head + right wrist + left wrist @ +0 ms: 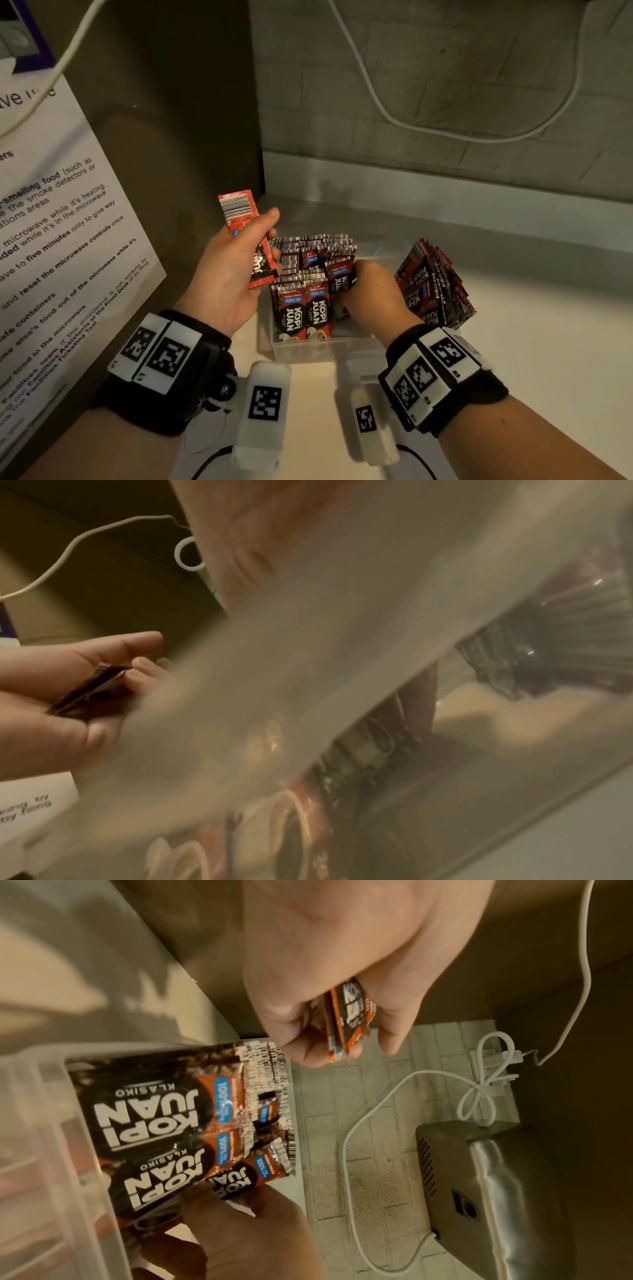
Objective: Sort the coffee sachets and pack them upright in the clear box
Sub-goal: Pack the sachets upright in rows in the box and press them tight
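Left hand (229, 270) is raised over the left part of the table (513, 359), just left of the clear box (308, 349), thumb and fingers curled round a red sachet (246, 236) that is tilted with its barcode end up; the left wrist view shows what looks like more than one sachet edge in that grip, exact count unclear. Clear box sits on the table between the two hands, near the left wall, with sachets packed upright (301, 315) in rows, "KOPI JUAN" fronts facing the near side and barcode tops showing at the back. Right hand (373, 294) reaches down into the right side of the box, fingers curled on one sachet in the box (342, 281) next to the packed rows; fingertips are hidden behind the packets. Right wrist view is mostly blurred box wall. A loose pile of sachets (435, 284) leans on the table just right of the box, beside the right hand, not touched by it. White cable (411, 130) hangs on the brick wall behind; a printed notice (61, 240) is on the left wall.
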